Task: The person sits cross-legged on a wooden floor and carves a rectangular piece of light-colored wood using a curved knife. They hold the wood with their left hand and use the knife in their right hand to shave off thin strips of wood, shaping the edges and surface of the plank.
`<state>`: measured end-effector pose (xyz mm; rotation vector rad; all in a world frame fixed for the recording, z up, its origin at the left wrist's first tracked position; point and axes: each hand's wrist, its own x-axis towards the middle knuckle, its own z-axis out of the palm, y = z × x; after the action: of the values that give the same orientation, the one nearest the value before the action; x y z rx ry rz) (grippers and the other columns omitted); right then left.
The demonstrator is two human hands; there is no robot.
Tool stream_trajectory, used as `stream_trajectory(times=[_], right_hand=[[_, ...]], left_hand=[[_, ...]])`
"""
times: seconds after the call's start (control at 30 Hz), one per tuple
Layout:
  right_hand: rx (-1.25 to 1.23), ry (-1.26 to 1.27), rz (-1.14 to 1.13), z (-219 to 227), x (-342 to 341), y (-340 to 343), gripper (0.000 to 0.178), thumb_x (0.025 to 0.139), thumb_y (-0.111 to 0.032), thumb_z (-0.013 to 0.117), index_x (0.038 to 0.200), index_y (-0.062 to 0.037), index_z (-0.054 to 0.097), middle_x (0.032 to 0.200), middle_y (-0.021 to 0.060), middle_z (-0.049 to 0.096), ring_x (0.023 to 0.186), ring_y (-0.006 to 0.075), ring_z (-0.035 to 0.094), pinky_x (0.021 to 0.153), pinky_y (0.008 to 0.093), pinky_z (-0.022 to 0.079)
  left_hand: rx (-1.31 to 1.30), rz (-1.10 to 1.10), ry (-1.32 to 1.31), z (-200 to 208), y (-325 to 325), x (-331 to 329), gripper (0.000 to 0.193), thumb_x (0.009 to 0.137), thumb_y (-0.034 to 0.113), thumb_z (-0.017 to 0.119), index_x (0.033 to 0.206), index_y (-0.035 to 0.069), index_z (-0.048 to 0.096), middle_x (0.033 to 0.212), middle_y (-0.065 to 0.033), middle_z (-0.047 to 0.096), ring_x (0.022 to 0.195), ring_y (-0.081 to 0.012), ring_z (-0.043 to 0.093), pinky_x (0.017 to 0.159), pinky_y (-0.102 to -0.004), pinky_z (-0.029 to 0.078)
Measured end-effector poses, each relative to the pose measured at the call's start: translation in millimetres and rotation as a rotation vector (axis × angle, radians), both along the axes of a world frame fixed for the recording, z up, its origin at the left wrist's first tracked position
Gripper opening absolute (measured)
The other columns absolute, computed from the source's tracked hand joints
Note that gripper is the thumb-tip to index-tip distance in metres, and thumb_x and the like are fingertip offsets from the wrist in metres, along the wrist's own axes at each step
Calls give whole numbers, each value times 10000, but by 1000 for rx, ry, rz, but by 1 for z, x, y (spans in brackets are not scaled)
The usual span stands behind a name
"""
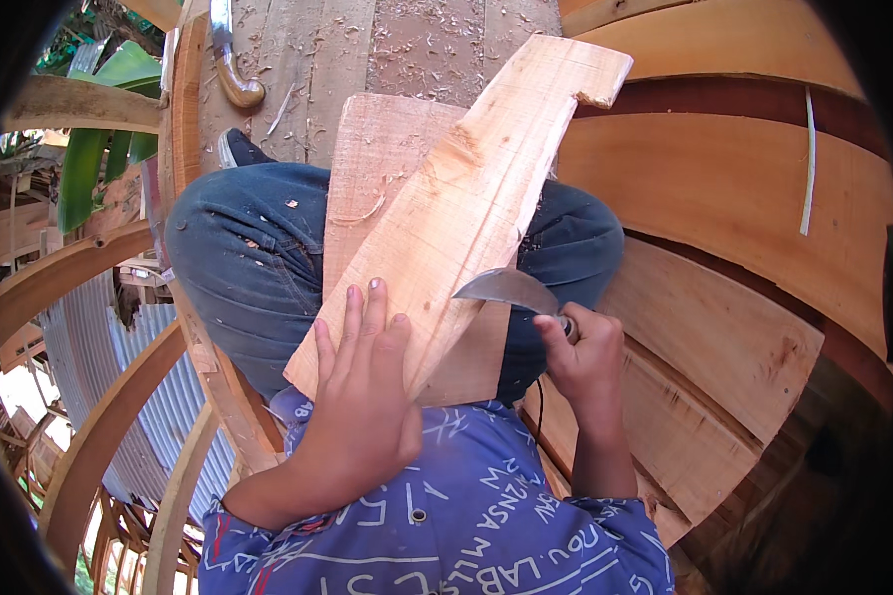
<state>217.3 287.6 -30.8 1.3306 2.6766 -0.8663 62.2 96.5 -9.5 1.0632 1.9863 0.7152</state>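
A long pale wooden plank [456,208] with a notch cut near its far right end lies slantwise across my lap. Beneath it a second, broader board [377,159] rests over my crossed legs. My left hand [367,347] lies flat on the plank's near end, fingers stretched out. In my right hand [583,357] is the handle of a knife with a curved, hooked blade [509,288]; the fingers wrap round it. The blade's tip is at the plank's right edge; whether it touches the wood I cannot tell.
Wood shavings are strewn over the plank floor [308,69] ahead. A second blade with a curved wooden handle [240,87] lies at the far left. Boards [714,347] stand or lie along the right. Slatted railing [119,416] and corrugated metal [159,367] are on the left.
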Motion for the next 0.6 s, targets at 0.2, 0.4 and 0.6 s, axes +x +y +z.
stream_trajectory(times=[0.2, 0.4, 0.6], right_hand=[[65, -7, 28, -5, -6, 2, 572, 770, -485, 737, 570, 5, 520, 502, 173, 489, 467, 354, 505, 451, 398, 387], [133, -2, -38, -22, -7, 23, 609, 769, -531, 725, 572, 5, 512, 504, 174, 487, 468, 354, 501, 458, 398, 392], [195, -12, -109, -37, -4, 39, 620, 828, -529, 675, 598, 26, 521, 486, 164, 438, 438, 302, 417, 455, 407, 354]], left_hand=[[-18, 13, 7, 2, 1, 0, 629, 657, -68, 538, 1262, -56, 364, 1486, -354, 221, 1407, -515, 171, 1126, -621, 123], [-20, 17, 37, -1, 2, 1, 626, 660, -68, 535, 1261, -64, 361, 1486, -355, 217, 1406, -518, 167, 1122, -625, 131], [-33, 14, 24, -3, 1, 2, 623, 662, -67, 532, 1261, -69, 361, 1488, -354, 209, 1407, -519, 159, 1120, -632, 118]])
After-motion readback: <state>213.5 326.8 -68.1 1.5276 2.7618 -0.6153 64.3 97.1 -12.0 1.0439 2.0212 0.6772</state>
